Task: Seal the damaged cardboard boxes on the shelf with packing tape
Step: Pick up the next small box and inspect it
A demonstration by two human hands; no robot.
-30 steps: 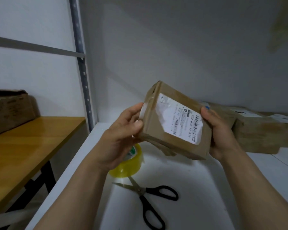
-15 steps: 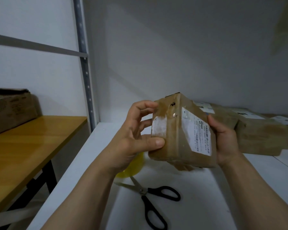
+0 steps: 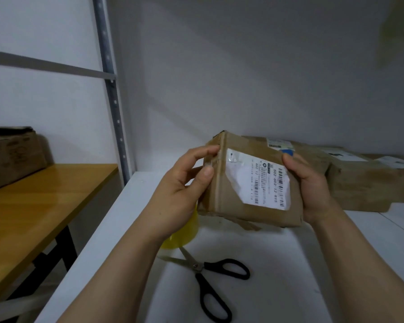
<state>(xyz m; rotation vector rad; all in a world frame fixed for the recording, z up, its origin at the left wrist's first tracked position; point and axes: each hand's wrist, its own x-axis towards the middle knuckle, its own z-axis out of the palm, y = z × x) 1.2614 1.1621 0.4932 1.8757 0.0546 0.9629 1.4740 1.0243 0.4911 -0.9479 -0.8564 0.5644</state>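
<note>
Cardboard box (image 3: 250, 180) held clear above the white shelf (image 3: 336, 264): left hand (image 3: 177, 194) pinches its left edge, right hand (image 3: 313, 190) grips the far side. Step looks like damage inspection; next likely needs one hand freed for the yellow tape roll (image 3: 187, 229) and scissors (image 3: 197, 265) lying beneath.

A plain pale grey wall (image 3: 243, 66) fills the back, dim and crossed by soft shadows. A perforated metal upright (image 3: 110, 94) stands at the back left corner of the white shelf (image 3: 278, 248). A grey horizontal rail (image 3: 44, 65) runs left from it across a lighter white wall (image 3: 44, 108). Beside the shelf stands a wooden table (image 3: 33, 201) on black legs (image 3: 69, 248).
</note>
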